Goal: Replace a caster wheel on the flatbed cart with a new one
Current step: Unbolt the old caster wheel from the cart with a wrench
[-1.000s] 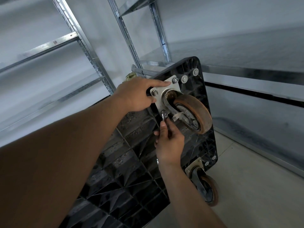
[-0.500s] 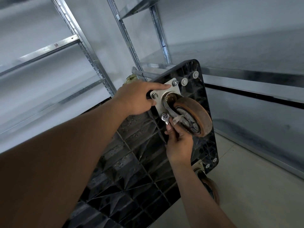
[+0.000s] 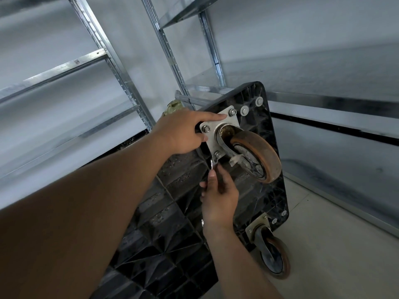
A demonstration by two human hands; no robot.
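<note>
Old wheel point(image 3: 257, 156) not yet off: right hand point(image 3: 218, 195) grips a wrench point(image 3: 214, 162) on one bolt point(image 3: 217, 154), left hand point(image 3: 183, 132) presses, fingers straight, on the plate point(image 3: 212, 134).

Storage room or warehouse bay. Galvanised steel shelving point(image 3: 121, 83) with slotted uprights lines the pale walls point(image 3: 133, 24) on two sides, meeting in a corner. Bare smooth concrete floor point(image 3: 336, 251). A black plastic flatbed cart point(image 3: 172, 244) stands tipped on edge against the racks.
</note>
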